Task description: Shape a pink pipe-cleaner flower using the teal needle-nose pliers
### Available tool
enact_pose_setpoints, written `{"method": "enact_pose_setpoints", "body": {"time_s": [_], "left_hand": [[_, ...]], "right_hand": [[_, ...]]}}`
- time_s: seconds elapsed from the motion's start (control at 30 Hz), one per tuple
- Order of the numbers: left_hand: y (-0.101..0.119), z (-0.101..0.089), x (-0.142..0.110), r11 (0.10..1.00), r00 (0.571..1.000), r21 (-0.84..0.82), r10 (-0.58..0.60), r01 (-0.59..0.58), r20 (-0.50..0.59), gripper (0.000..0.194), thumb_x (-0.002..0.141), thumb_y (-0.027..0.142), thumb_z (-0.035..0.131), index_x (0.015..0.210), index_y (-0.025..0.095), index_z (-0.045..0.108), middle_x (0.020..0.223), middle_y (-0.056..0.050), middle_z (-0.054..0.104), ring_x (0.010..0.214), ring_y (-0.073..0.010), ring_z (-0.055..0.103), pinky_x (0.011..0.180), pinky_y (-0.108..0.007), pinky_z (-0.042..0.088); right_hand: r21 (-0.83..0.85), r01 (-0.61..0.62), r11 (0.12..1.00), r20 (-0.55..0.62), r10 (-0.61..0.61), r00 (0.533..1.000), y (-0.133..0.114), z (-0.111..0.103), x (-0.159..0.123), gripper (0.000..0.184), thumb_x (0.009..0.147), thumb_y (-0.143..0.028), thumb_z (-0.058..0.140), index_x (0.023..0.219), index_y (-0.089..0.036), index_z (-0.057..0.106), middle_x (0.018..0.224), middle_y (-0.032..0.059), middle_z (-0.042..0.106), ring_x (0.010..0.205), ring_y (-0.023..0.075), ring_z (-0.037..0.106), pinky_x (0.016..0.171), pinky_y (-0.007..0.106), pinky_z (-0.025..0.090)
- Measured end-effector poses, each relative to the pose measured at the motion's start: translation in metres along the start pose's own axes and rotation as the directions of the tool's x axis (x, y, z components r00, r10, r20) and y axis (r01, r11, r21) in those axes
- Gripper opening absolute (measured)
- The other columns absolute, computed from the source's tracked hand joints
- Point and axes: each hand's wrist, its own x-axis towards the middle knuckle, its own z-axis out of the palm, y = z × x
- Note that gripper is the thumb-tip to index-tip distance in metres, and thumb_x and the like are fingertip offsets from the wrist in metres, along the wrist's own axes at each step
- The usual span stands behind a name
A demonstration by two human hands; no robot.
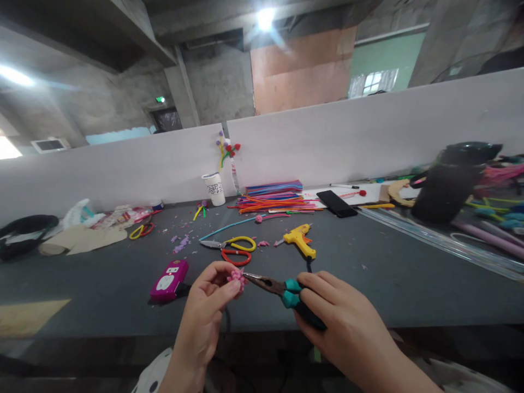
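Currently, in the head view, the left hand (207, 307) pinches a pink fuzzy piece (236, 284) between thumb and fingers over the dark table (376, 273), while the right hand (338, 316), fingers wrapped round teal-handled pliers (268, 284), holds their tips against it.

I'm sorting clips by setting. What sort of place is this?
Probably a craft workshop: the table holds a glue gun and piled pipe cleaners, and the right hand holds pliers.

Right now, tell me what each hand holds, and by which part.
Left hand: a small pink piece, pinched at its edge between thumb and fingers. Right hand: pliers, gripped by the handles.
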Motion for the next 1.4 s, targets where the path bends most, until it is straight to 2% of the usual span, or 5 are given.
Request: {"method": "enact_pose_setpoints", "body": {"time_s": [0.4,0.57,0.77,1.13,1.4], "left_hand": [[-0.0013,-0.0010,0.0001,1.000,1.000,-0.004,0.003,-0.003,0.006,0.017,0.060,0.021,0.079,0.074,0.018,0.071,0.069,0.000,0.066,0.065,-0.0112,0.056,0.059,-0.018,0.046],[0.0006,0.0009,0.0019,0.999,0.999,-0.019,-0.030,0.030,-0.015,0.015,0.063,0.025,0.079,0.070,0.018,0.069,0.062,0.002,0.063,0.057,-0.0080,0.053,0.055,-0.015,0.043],[-0.0007,-0.0015,0.0039,0.998,0.999,-0.055,-0.039,0.039,-0.007,0.017,0.062,0.023,0.081,0.072,0.016,0.070,0.065,0.000,0.066,0.058,-0.0084,0.055,0.055,-0.016,0.044],[0.0009,0.0000,0.0012,0.997,0.998,-0.056,-0.062,0.062,-0.006,0.019,0.059,0.024,0.083,0.070,0.015,0.070,0.063,0.000,0.064,0.056,-0.0087,0.054,0.054,-0.017,0.044],[-0.0022,-0.0014,0.0026,0.997,0.998,-0.061,-0.056,0.055,-0.008,0.016,0.063,0.023,0.081,0.072,0.015,0.070,0.065,0.001,0.064,0.058,-0.0088,0.055,0.056,-0.018,0.046]], "right_hand": [[-0.147,0.045,0.988,-0.033,-0.050,0.998,-0.0046,0.0042,0.0013,0.016,0.080,-0.009,0.049,0.072,-0.021,0.056,0.087,0.0062,0.067,0.073,0.0177,0.056,0.066,0.030,0.047],[-0.106,0.027,0.994,-0.042,-0.031,0.999,-0.0070,0.0037,0.0011,0.016,0.081,-0.010,0.048,0.070,-0.020,0.056,0.088,0.0065,0.067,0.074,0.0183,0.056,0.065,0.031,0.047],[-0.024,-0.017,1.000,-0.055,0.016,0.998,-0.0055,-0.0002,0.0003,0.010,0.082,-0.016,0.053,0.074,-0.020,0.059,0.094,0.0073,0.067,0.080,0.0212,0.058,0.068,0.034,0.047],[-0.062,0.024,0.998,-0.057,-0.027,0.998,-0.0033,-0.0009,-0.0003,0.011,0.079,-0.013,0.052,0.073,-0.021,0.057,0.090,0.0067,0.068,0.075,0.0194,0.060,0.065,0.032,0.049],[-0.042,0.004,0.999,-0.051,-0.006,0.999,-0.0057,-0.0031,0.0007,0.012,0.081,-0.015,0.053,0.072,-0.021,0.058,0.088,0.0063,0.067,0.076,0.0194,0.059,0.066,0.032,0.048]]}}
